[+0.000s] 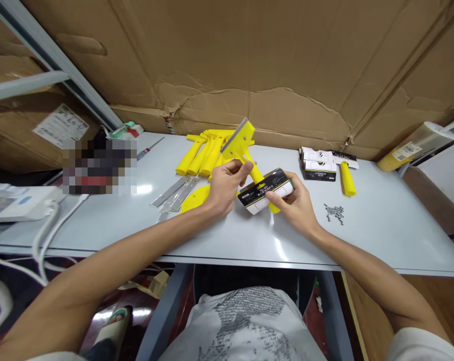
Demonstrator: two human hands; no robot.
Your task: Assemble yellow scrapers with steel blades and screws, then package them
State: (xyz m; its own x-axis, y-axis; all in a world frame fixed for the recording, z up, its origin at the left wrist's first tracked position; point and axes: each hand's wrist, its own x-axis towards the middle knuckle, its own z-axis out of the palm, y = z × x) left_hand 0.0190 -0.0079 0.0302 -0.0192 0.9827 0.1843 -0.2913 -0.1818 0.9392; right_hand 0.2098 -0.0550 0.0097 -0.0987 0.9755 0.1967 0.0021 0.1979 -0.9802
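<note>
A yellow scraper [245, 143] with a metal blade edge is held tilted over the table, its head up and its handle down to the right. My left hand [227, 188] has its fingers closed around the neck of the scraper. A black and white printed card [262, 193] lies across the handle. My right hand [292, 200] grips the card and the handle at the lower end. Behind my left hand lie several yellow handles [208, 153], with flat metal blades [176, 193] and a flat yellow part [195, 198] in front of them.
Folded cards [319, 168] and one yellow handle [348, 180] lie at the right, behind a pile of screws [334, 214]. A clear tube [415, 145] leans at the far right. A screwdriver [150, 148] and white cables [57, 228] are at the left. Cardboard [257, 60] stands behind the table [227, 245].
</note>
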